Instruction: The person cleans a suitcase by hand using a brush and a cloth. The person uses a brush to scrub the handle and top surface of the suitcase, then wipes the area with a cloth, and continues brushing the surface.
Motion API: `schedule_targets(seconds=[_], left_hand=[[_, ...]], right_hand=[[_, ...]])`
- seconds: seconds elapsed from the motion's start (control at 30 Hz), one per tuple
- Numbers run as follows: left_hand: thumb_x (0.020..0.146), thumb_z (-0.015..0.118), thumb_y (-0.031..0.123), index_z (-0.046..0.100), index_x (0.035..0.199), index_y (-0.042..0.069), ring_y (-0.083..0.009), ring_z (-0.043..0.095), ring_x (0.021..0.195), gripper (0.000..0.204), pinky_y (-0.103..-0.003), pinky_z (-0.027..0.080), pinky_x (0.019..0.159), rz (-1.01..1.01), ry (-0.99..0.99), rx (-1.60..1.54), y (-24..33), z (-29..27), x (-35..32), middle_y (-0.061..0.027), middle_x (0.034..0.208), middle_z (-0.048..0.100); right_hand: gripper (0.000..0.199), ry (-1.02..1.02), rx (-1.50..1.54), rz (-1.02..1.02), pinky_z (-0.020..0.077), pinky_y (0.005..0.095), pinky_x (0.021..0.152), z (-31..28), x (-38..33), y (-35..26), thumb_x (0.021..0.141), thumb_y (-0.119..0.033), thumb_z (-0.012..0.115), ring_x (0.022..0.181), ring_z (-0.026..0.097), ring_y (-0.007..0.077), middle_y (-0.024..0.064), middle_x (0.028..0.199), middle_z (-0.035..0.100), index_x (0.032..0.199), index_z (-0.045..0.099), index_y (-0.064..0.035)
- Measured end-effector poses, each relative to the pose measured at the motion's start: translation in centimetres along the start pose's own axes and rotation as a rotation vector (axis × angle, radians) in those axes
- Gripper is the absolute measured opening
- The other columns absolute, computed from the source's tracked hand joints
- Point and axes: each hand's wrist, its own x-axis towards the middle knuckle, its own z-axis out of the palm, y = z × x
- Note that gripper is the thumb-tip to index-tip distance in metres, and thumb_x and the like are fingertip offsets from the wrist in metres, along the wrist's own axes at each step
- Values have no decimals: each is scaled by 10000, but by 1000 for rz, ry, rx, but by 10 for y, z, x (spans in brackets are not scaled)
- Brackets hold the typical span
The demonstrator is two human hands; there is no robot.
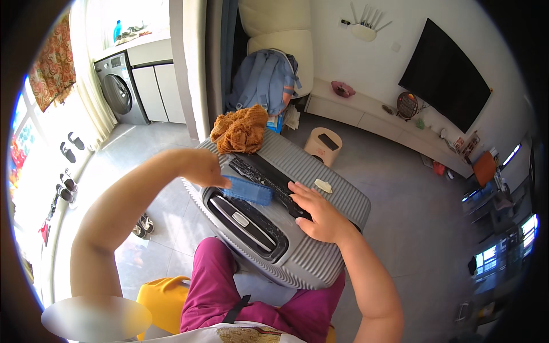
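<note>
A grey ribbed suitcase (337, 200) lies flat in front of my knees, its black handle recess toward me. My left hand (205, 167) grips one end of a folded blue cloth (249, 191) that rests on the case. My right hand (316, 211) lies flat, fingers spread, on a black patterned cloth (264, 172) stretched across the lid. A crumpled orange-brown knitted garment (240, 129) sits on the far end of the case. A small pale object (323, 185) lies on the lid to the right of my right hand.
A yellow stool (163, 297) is under me. A beige stool (323, 145) stands behind the case. A blue backpack (264, 80) leans on a cream chair. A washing machine (117, 88) is at far left, slippers (71, 147) by the window, a wall television (445, 73) over a low white shelf (366, 108).
</note>
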Motion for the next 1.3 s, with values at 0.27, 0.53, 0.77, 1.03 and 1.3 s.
schedule_targets(seconds=[0.27,0.53,0.77,1.03,1.3], left_hand=[[925,480,565,670,749,-18,-326,594,661,637,-446,476,678,-42,39,84,19,8,-4,-171,665,626],[943,468,527,686,755,18,-340,641,685,584,-442,502,643,3,444,174,58,41,-40,-152,674,646],[983,483,216,571,998,-20,-262,658,722,253,-372,505,643,214,764,-1144,117,101,-25,-155,788,647],[819,652,97,564,1008,7,-374,634,823,227,-416,502,717,583,859,-692,127,111,-10,-185,863,643],[697,753,98,614,855,53,-266,645,751,215,-374,510,688,696,1439,-267,78,130,-6,-73,796,640]], right_hand=[[559,-19,-18,-13,187,450,1167,0,0,1,769,-82,580,1434,245,288,176,1517,321,1294,492,87],[566,118,-152,-16,261,401,1138,-4,1,-4,801,-137,653,1397,318,313,226,1461,386,1308,499,60],[698,536,565,90,455,375,938,35,17,-95,925,-248,610,1098,604,314,255,1227,580,1458,255,28],[536,498,177,299,522,438,728,15,24,-84,990,-222,462,803,673,374,212,992,662,1452,297,-7],[579,103,-277,147,520,436,704,-2,5,-81,947,-329,559,726,635,372,190,869,605,1465,359,-164]])
